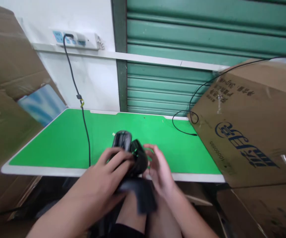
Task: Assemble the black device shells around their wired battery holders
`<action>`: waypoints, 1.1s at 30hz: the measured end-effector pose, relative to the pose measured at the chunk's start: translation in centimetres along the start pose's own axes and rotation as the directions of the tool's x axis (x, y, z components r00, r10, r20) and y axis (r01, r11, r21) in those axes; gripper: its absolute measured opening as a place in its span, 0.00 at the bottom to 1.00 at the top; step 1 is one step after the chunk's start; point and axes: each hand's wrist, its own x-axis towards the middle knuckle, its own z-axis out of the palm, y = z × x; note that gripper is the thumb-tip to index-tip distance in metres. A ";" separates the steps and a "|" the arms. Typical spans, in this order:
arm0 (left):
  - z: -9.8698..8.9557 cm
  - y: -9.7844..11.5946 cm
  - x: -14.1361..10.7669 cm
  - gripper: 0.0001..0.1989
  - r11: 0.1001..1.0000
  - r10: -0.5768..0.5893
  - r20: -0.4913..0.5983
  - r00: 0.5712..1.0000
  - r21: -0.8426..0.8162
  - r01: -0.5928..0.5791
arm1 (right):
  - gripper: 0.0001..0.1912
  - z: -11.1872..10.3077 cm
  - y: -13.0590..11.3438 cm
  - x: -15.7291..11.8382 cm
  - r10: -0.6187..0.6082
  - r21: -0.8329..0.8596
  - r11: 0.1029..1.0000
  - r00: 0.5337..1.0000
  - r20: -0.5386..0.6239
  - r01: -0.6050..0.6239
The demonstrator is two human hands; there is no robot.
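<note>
Head view, and you have the black strapped device low in the middle of the frame, above your lap and at the near edge of the green-topped table. Your left hand is on it, fingers curled over its left side and gripping, though blur hides the exact hold. Your right hand waits on the other side, fingers parted and loosely bent; contact there, you can't tell. So the device lies between your 2 hands: directly left of the right fingertips, with the left hand nearer, wrapped against it. Its curved section slants from upper left to lower right, while a dark strap drops below, blurred. Up left of that curve sits a ridged black part, long axis nearly vertical in the frame; whether it's 1 piece with the rest, you can't tell.
</note>
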 end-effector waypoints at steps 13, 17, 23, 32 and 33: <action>8.0 -8.2 15.6 0.41 0.993 -0.113 0.072 0.991 0.055 0.109 | 0.04 -3.8 -6.8 19.5 0.132 -0.227 0.968 0.987 0.092 -0.108; 8.1 -9.6 14.4 0.38 0.992 -0.120 0.052 0.991 0.050 0.118 | 0.15 -5.3 -7.2 19.8 0.112 -0.274 0.959 0.984 0.140 -0.070; 7.7 -11.7 13.9 0.39 0.969 -0.235 0.049 0.971 0.085 0.230 | 0.14 -7.0 -8.5 19.7 0.093 -0.307 0.950 0.989 0.112 -0.055; 7.8 -13.8 15.6 0.59 0.932 -0.347 0.139 0.928 -0.058 0.357 | 0.06 -8.1 -9.7 19.9 -0.007 -0.160 0.987 1.000 -0.016 0.004; 7.6 -14.1 15.8 0.60 0.922 -0.353 0.151 0.923 -0.110 0.371 | 0.07 -8.1 -9.8 19.8 -0.007 -0.155 0.988 1.000 -0.020 0.004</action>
